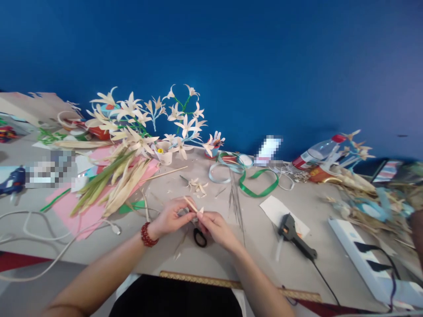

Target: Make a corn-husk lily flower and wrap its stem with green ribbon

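Observation:
My left hand, with a red bead bracelet at the wrist, has its fingers closed on a slim cream-coloured stick. Right beside it my right hand pinches a small pale pointed piece against the stick's lower end. The two hands nearly touch, and fingers hide part of what they hold. Under them lie scissors, of which a black handle loop shows. Just beyond the hands a cream husk flower rests on the table.
Dried husks lie on pink paper at left, before finished flowers. Green ribbon and thin wires are right of centre. Further right are a glue gun, a power strip and a plastic bottle.

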Demonstrator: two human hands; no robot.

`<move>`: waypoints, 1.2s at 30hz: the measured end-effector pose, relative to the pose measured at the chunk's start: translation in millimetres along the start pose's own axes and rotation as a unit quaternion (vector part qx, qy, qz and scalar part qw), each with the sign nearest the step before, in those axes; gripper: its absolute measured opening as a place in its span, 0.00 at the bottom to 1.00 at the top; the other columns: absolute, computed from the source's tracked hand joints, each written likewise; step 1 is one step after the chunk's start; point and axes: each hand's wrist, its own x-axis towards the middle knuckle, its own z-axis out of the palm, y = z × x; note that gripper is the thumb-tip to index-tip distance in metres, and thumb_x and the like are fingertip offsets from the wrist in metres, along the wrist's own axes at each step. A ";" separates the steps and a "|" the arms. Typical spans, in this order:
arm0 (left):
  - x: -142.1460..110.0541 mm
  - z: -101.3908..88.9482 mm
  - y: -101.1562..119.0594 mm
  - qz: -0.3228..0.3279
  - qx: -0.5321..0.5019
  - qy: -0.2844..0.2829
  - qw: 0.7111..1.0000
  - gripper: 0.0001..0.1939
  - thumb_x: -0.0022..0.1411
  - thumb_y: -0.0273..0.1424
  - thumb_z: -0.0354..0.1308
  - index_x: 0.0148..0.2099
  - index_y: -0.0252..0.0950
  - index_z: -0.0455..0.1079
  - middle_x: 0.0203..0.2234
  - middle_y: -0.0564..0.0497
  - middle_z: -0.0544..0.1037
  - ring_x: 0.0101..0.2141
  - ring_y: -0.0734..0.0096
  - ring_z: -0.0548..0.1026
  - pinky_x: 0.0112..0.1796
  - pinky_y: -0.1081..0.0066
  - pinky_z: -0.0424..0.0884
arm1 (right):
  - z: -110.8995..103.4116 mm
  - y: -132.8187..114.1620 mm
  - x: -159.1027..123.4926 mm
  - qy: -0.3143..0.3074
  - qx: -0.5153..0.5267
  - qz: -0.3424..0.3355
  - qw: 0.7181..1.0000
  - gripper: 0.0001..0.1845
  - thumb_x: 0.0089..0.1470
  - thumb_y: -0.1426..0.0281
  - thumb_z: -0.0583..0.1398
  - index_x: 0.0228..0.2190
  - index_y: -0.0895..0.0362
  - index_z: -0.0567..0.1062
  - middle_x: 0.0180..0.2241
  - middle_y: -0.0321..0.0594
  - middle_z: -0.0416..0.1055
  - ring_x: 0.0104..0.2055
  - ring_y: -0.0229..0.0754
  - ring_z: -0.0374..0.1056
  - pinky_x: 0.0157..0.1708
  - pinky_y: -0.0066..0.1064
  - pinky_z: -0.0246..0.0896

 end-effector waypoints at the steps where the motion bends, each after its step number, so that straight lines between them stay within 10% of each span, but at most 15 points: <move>1: -0.1 -0.2 0.5 0.003 -0.008 -0.007 1.000 0.05 0.63 0.29 0.56 0.36 0.34 0.71 0.30 0.48 0.75 0.33 0.68 0.73 0.37 0.69 0.68 | -0.6 -0.2 -0.6 -0.035 0.050 0.023 0.998 0.32 0.60 0.47 0.51 0.15 0.56 0.62 0.13 0.30 0.54 0.17 0.32 0.48 0.18 0.26 0.42; 5: 0.1 -1.9 0.1 0.021 -0.040 -0.027 0.999 0.07 0.63 0.31 0.57 0.35 0.34 0.72 0.29 0.47 0.75 0.32 0.68 0.73 0.36 0.69 0.69 | -6.7 -3.0 -7.4 -0.144 0.222 0.082 0.961 0.30 0.60 0.50 0.53 0.15 0.57 0.62 0.11 0.28 0.53 0.13 0.29 0.42 0.14 0.25 0.32; 10: 3.5 -8.2 -7.3 -0.012 -0.035 0.039 0.999 0.09 0.63 0.32 0.58 0.31 0.34 0.71 0.27 0.50 0.74 0.31 0.69 0.71 0.36 0.69 0.67 | -30.0 -3.6 -16.9 -0.175 0.346 -0.009 0.922 0.34 0.57 0.45 0.52 0.12 0.54 0.57 0.08 0.25 0.44 0.10 0.29 0.39 0.12 0.24 0.35; 14: 4.4 -6.1 -10.0 -0.032 -0.056 0.072 0.995 0.08 0.63 0.31 0.58 0.31 0.35 0.68 0.27 0.51 0.72 0.31 0.70 0.70 0.35 0.69 0.66 | -31.8 -5.8 -9.2 0.041 0.170 0.008 0.985 0.31 0.59 0.46 0.50 0.17 0.56 0.62 0.13 0.27 0.50 0.15 0.30 0.42 0.14 0.24 0.36; 21: -0.9 1.8 -9.0 -0.022 -0.008 0.025 0.999 0.06 0.63 0.30 0.57 0.34 0.34 0.71 0.29 0.48 0.75 0.33 0.67 0.72 0.37 0.68 0.67 | 1.7 -5.0 0.4 0.057 -0.056 -0.027 0.996 0.31 0.60 0.47 0.50 0.17 0.57 0.62 0.17 0.32 0.57 0.22 0.33 0.54 0.24 0.26 0.48; 31: 0.5 -4.2 -4.7 -0.015 -0.060 0.001 0.998 0.07 0.63 0.32 0.57 0.33 0.35 0.72 0.29 0.48 0.74 0.33 0.67 0.72 0.37 0.68 0.67 | -23.7 -8.7 -18.2 -0.174 0.347 0.054 0.920 0.32 0.57 0.48 0.55 0.12 0.55 0.58 0.07 0.25 0.45 0.10 0.28 0.38 0.11 0.23 0.32; 36: 3.2 -3.5 -6.6 -0.092 -0.117 0.046 0.988 0.10 0.62 0.35 0.59 0.31 0.34 0.68 0.27 0.51 0.70 0.30 0.71 0.68 0.34 0.70 0.65 | -41.2 -8.7 -10.2 0.093 0.307 -0.019 0.947 0.25 0.55 0.50 0.59 0.20 0.56 0.67 0.12 0.25 0.50 0.13 0.28 0.38 0.13 0.22 0.31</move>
